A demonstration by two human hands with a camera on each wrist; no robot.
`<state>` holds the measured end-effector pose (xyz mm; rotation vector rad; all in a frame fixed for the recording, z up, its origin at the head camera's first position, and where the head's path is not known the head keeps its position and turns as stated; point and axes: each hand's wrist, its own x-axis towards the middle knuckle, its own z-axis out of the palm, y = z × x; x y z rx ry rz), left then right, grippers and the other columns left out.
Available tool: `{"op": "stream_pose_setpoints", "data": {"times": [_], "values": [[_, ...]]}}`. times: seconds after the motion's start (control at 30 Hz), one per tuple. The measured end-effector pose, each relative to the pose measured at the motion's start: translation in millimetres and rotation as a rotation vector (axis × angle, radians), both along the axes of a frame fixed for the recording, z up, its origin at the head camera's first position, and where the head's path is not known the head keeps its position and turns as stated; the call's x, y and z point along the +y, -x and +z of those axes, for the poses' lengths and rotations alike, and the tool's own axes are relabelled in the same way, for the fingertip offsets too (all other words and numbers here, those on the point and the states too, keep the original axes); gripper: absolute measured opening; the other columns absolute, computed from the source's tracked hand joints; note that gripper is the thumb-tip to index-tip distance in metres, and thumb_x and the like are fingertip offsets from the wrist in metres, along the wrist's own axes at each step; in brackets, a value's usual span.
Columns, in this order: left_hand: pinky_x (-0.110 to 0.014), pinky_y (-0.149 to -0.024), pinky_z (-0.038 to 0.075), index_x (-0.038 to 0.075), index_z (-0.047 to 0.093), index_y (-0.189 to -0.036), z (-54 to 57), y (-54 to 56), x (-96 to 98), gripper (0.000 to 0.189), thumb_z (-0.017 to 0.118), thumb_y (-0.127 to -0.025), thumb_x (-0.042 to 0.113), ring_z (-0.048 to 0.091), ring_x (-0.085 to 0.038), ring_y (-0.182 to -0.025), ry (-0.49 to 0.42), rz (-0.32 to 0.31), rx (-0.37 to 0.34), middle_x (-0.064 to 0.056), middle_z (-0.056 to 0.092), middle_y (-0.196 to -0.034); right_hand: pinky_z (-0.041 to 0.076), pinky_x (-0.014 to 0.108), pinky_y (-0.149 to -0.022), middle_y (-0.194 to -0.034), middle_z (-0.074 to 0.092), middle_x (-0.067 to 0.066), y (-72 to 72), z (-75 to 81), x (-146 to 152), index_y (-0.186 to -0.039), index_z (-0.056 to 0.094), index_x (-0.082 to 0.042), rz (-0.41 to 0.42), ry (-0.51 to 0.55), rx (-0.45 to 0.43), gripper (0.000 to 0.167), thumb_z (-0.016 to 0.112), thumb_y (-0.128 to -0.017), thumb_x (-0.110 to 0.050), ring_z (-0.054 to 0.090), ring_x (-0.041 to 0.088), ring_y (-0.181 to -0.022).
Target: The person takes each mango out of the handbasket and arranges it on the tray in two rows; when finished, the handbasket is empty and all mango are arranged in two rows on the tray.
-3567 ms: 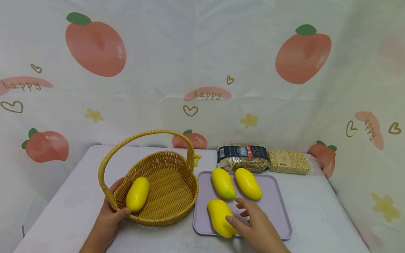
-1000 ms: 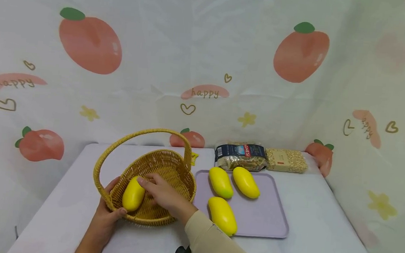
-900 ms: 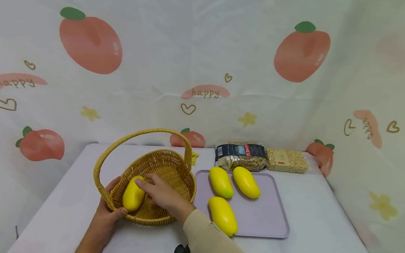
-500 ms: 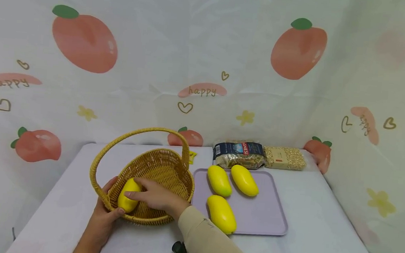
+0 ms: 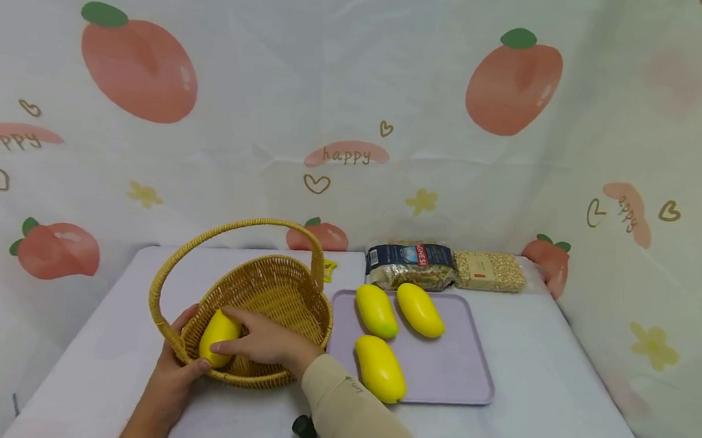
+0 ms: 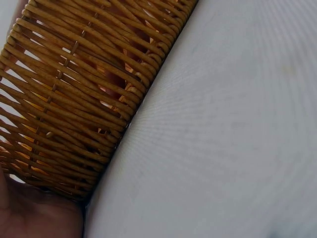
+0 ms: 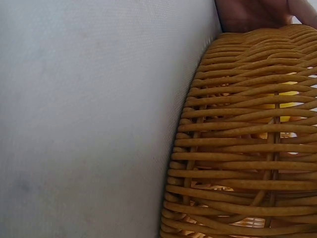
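Note:
In the head view, a wicker basket (image 5: 277, 289) with a tall handle stands left of centre on the table. My left hand (image 5: 171, 378) grips its left side, thumb over the near rim. Inside the basket, my right hand (image 5: 264, 339) holds a yellow mango (image 5: 212, 337), its thumb across the fruit's side; some of its fingers are hidden. Three more mangoes lie on a lilac tray (image 5: 456, 372): two at the back and one mango (image 5: 380, 369) at the near left. The left wrist view shows the basket wall (image 6: 74, 84) against the left palm (image 6: 39, 213).
Behind the tray lie a dark-labelled bag (image 5: 410, 265) and a clear pack of pale grains (image 5: 489, 271). A small yellow packet (image 5: 329, 270) sits behind the basket. A black object (image 5: 305, 429) shows beside the right sleeve (image 5: 360, 412).
My right hand has left the tray for the basket, and its thumb has moved down across the mango there. The left hand keeps its grip on the basket. The view has shifted slightly.

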<state>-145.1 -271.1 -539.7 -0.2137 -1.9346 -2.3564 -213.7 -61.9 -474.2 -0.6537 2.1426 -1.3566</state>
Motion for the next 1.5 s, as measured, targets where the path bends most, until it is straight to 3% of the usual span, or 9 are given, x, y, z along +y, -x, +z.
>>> {"op": "stream_pose_setpoints", "data": {"times": [0.17, 0.33, 0.43, 0.6, 0.7, 0.93, 1.23, 1.37, 1.5], "values": [[-0.023, -0.107, 0.048, 0.020, 0.022, -0.174, 1.6, 1.0, -2.5, 0.089, 0.077, -0.104, 0.011, 0.051, -0.012, -0.137, -0.001, -0.004, 0.001, -0.012, 0.035, -0.166, 0.042, 0.035, -0.114, -0.153, 0.055, -0.011, 2.2, 0.8, -4, -0.161, 0.055, -0.028, 0.007, -0.022, 0.067, 0.066, 0.079, -0.101, -0.040, 0.050, 0.006, -0.134], [-0.022, -0.107, 0.047, 0.020, 0.022, -0.174, 1.0, -0.2, -3.4, 0.088, 0.074, -0.105, 0.007, 0.050, -0.011, -0.140, -0.007, -0.003, -0.001, -0.010, 0.033, -0.168, 0.045, 0.031, -0.108, -0.156, 0.052, -0.010, 1.4, -0.9, -10, -0.159, 0.058, -0.032, 0.021, -0.128, 0.205, 0.063, 0.081, -0.101, -0.038, 0.048, 0.006, -0.135], [-0.021, -0.108, 0.046, 0.020, 0.022, -0.174, 1.4, -0.5, -2.9, 0.087, 0.073, -0.105, 0.006, 0.049, -0.009, -0.141, -0.006, -0.006, -0.007, -0.008, 0.032, -0.169, 0.048, 0.029, -0.098, -0.151, 0.053, -0.009, 1.1, -1.6, -12, -0.150, 0.065, -0.035, 0.008, -0.157, 0.212, 0.053, 0.083, -0.100, -0.034, 0.049, 0.005, -0.126], [-0.023, -0.107, 0.048, 0.019, 0.023, -0.174, 3.5, -0.7, -1.9, 0.091, 0.077, -0.103, 0.006, 0.051, -0.011, -0.140, -0.022, -0.007, 0.007, -0.011, 0.034, -0.167, 0.047, 0.025, -0.087, -0.134, 0.056, -0.006, 4.1, -1.1, -14, -0.128, 0.069, -0.027, -0.024, -0.115, 0.231, 0.033, 0.085, -0.099, -0.032, 0.051, 0.007, -0.110], [-0.023, -0.106, 0.048, 0.018, 0.024, -0.174, 4.0, -0.9, -1.5, 0.092, 0.079, -0.101, 0.007, 0.052, -0.012, -0.138, -0.029, -0.004, 0.013, -0.011, 0.037, -0.166, 0.048, 0.024, -0.085, -0.131, 0.057, -0.006, 5.8, -1.6, -15, -0.128, 0.067, -0.024, -0.039, -0.115, 0.258, 0.038, 0.088, -0.097, -0.030, 0.053, 0.007, -0.106], [-0.023, -0.108, 0.047, 0.021, 0.025, -0.174, 2.3, -1.9, -1.3, 0.089, 0.078, -0.103, 0.009, 0.051, -0.012, -0.140, -0.007, 0.006, -0.010, -0.010, 0.036, -0.167, 0.049, 0.024, -0.087, -0.134, 0.061, -0.008, 3.6, -2.4, -15, -0.153, 0.059, -0.017, -0.052, -0.149, 0.260, 0.073, 0.095, -0.089, -0.024, 0.055, 0.005, -0.106], [-0.023, -0.109, 0.047, 0.021, 0.023, -0.174, 2.3, -1.0, -1.6, 0.090, 0.076, -0.103, 0.006, 0.047, -0.017, -0.145, -0.009, -0.008, -0.005, -0.012, 0.032, -0.170, 0.046, 0.025, -0.081, -0.129, 0.054, -0.005, -1.5, -2.3, -13, -0.152, 0.065, -0.029, 0.010, -0.381, 0.343, 0.072, 0.092, -0.087, -0.047, 0.049, 0.009, -0.111], [-0.024, -0.108, 0.048, 0.022, 0.024, -0.174, 1.0, -0.1, -2.2, 0.090, 0.077, -0.103, 0.008, 0.047, -0.019, -0.145, -0.008, -0.013, -0.005, -0.012, 0.032, -0.170, 0.048, 0.026, -0.083, -0.128, 0.057, -0.006, -2.7, -1.6, -12, -0.153, 0.063, -0.026, -0.039, -0.413, 0.378, 0.079, 0.096, -0.084, -0.045, 0.051, 0.011, -0.115], [-0.025, -0.108, 0.048, 0.022, 0.024, -0.174, 0.4, 0.4, -2.7, 0.091, 0.078, -0.103, 0.008, 0.049, -0.016, -0.144, -0.009, -0.012, -0.004, -0.012, 0.031, -0.170, 0.050, 0.031, -0.086, -0.126, 0.064, -0.009, -3.7, 0.5, -14, -0.145, 0.066, -0.026, -0.114, -0.472, 0.461, 0.066, 0.093, -0.088, -0.047, 0.056, 0.013, -0.112]]}}
